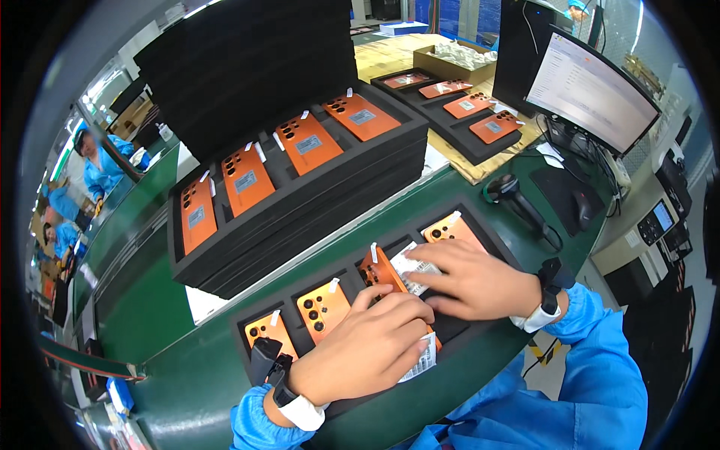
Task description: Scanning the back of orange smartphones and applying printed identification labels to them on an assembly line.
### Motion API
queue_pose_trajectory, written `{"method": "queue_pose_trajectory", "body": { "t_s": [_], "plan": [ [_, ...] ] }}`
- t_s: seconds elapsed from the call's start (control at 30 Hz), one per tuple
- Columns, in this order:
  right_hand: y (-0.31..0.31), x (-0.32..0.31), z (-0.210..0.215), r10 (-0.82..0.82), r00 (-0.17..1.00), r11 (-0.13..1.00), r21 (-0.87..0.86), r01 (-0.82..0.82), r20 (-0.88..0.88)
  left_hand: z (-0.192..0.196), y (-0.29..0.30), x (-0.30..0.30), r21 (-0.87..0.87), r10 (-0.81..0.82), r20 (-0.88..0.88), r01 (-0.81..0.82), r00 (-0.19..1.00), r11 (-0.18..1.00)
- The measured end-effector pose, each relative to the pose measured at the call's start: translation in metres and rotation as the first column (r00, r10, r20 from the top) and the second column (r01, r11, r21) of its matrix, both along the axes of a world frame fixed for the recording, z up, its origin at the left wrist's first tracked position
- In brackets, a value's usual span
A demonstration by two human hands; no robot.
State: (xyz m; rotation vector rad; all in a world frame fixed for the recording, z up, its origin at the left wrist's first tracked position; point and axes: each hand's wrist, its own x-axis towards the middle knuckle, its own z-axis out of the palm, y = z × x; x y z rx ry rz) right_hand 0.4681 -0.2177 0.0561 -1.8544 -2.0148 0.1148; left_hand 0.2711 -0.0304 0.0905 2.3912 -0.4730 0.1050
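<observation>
My left hand is closed round an orange phone, which stands tilted on edge in a black foam tray. A white printed label sheet shows below its fingers. My right hand has its fingers stretched over another white printed sheet beside the tilted phone; its thumb is apart from the fingers. Whether the two white pieces join behind the phone is hidden. More orange phones lie in the tray: one at the left, one beside it, and one at the right.
Beyond the tray stands a stack of black foam trays, with several orange phones in the top one. Another phone tray sits at the back right, near a carton. A barcode scanner, mouse and monitor occupy the right. Co-workers sit at far left.
</observation>
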Motion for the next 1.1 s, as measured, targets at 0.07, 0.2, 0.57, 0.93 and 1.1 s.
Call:
{"method": "queue_pose_trajectory", "body": {
  "t_s": [0.07, 0.2, 0.57, 0.93, 1.1],
  "plan": [
    [0.001, -0.008, -0.008, 0.030, 0.998, 0.999, -0.022, -0.029, 0.051, 0.000, -0.001, 0.001, 0.004, -0.004, 0.005, 0.004, 1.000, 1.000],
    [0.001, -0.015, -0.026, 0.100, 0.986, 0.991, -0.100, -0.087, 0.134, 0.001, -0.003, 0.001, 0.004, 0.001, -0.022, 0.000, 1.000, 1.000],
    [0.027, -0.005, -0.031, -0.004, 0.993, 1.000, -0.002, 0.004, 0.117, -0.002, -0.001, 0.004, -0.025, -0.010, -0.002, 0.010, 1.000, 1.000],
    [-0.004, -0.020, 0.018, -0.087, 0.690, 0.989, -0.143, -0.025, -0.719, -0.017, 0.008, 0.006, -0.144, 0.229, -0.162, -0.252, 0.960, 0.957],
    [0.002, -0.022, 0.014, -0.222, 0.780, 0.975, -0.150, 0.165, -0.586, 0.005, 0.013, 0.005, -0.097, 0.375, -0.417, -0.451, 0.828, 0.887]
  ]
}}
